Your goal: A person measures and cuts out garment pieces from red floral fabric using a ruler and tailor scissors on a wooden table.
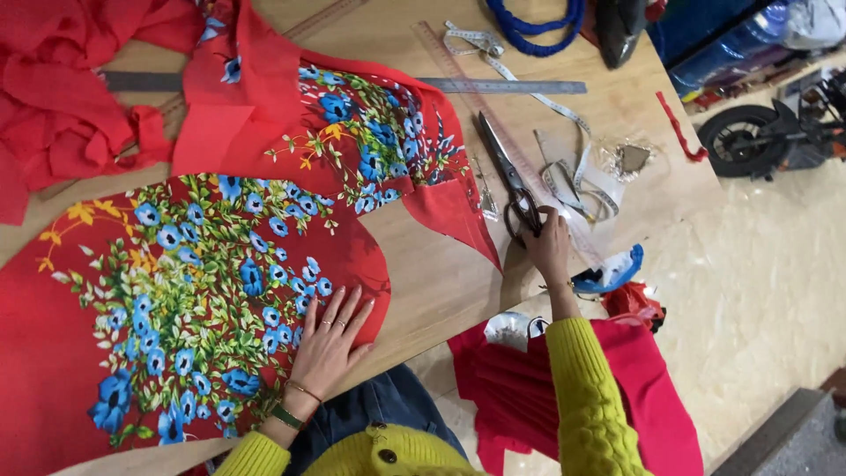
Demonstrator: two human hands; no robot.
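My left hand point(328, 337) lies flat, fingers spread, on a red fabric piece point(176, 291) printed with blue flowers and green leaves, near its curved right edge. My right hand point(546, 242) reaches out to the large black scissors point(509, 181) lying on the wooden table point(441, 273), its fingers at the handle loops. A second piece of red floral fabric point(352, 141) lies further back, with a pointed red corner point(458, 220) just left of the scissors. Both sleeves are yellow knit.
A steel ruler point(502, 85), a clear long ruler point(458, 75) and a white measuring tape point(538, 97) lie behind the scissors. Plain red cloth point(53, 97) is bunched at the far left. Red fabric scraps point(529, 388) lie on the floor; a small wheeled vehicle point(767, 132) stands at right.
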